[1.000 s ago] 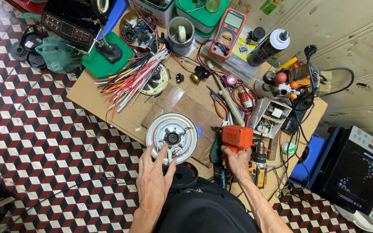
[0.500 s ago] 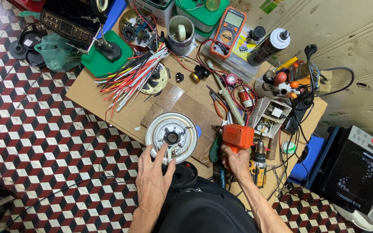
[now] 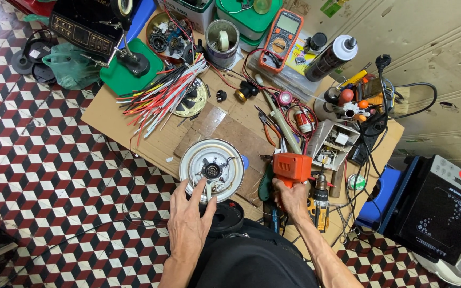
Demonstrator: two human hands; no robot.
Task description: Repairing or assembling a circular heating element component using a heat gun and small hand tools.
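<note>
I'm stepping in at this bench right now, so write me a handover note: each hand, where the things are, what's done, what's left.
Left hand: spread open, fingers resting on the near rim of the round white and metal disc-shaped appliance base, which lies flat on the brown cardboard-covered worktable.
Right hand: closed around the orange power tool, held just right of the disc, not touching it.
Done: the disc's underside faces up, its centre hub and wiring exposed.
Left: the tool has not yet met the disc; whether any screws are out is too small to tell.
Nearby: a bundle of red and white wires and an orange multimeter, both untouched.
</note>
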